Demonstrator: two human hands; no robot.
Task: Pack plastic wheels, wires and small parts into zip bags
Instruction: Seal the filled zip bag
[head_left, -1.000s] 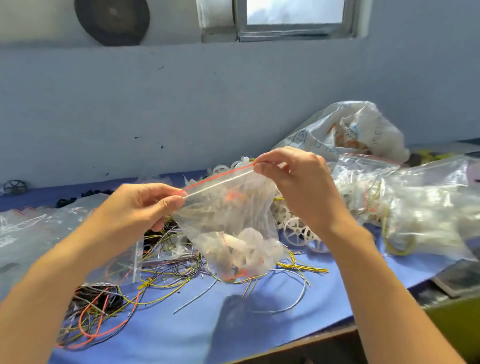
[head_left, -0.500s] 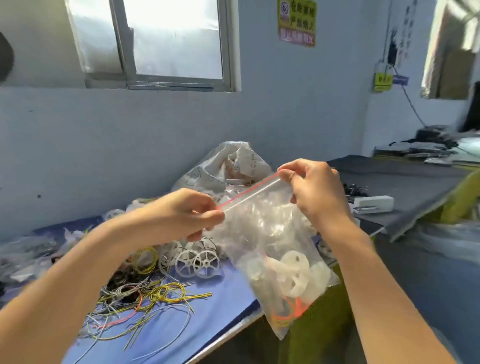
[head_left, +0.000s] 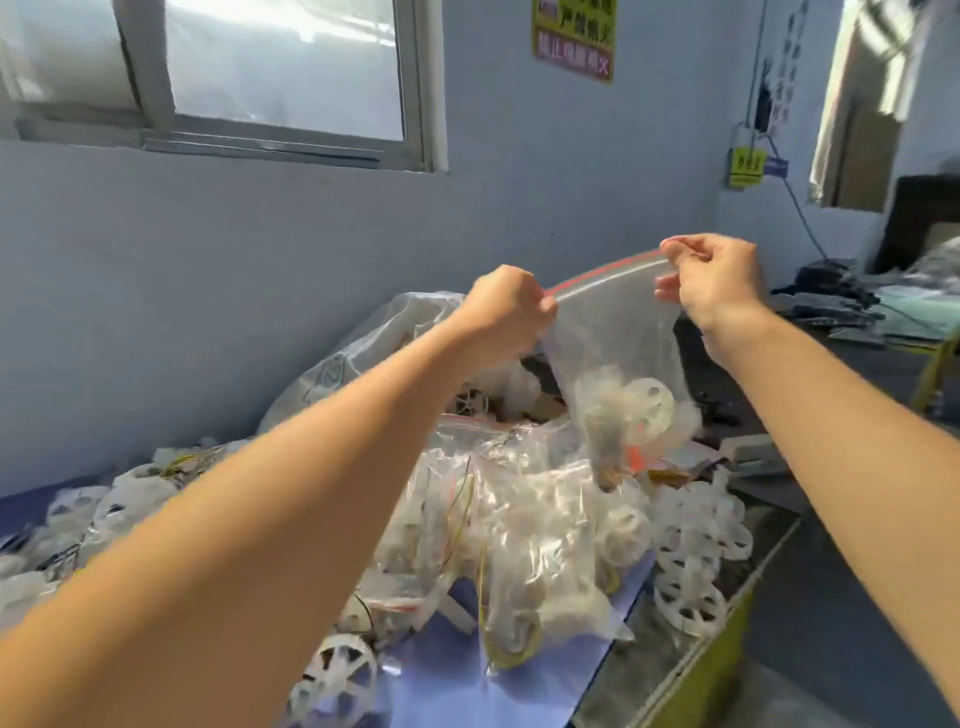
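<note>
Left hand (head_left: 506, 312) and right hand (head_left: 711, 280) each pinching a top corner of the zip bag (head_left: 613, 332), held up over the table (head_left: 441, 670).
Clear plastic, red strip along the taut top edge, right corner higher; white spoked wheel (head_left: 649, 408), pale small parts and an orange scrap slumped in the bottom, hanging over a heap of filled bags (head_left: 519, 519); loose white wheels (head_left: 691, 561) to the right.

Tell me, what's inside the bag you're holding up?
Inside the zip bag sit a white wheel, an orange-red bit and a pale clump at the bottom. The crinkly plastic blurs that clump, so its pieces cannot be told.
</note>
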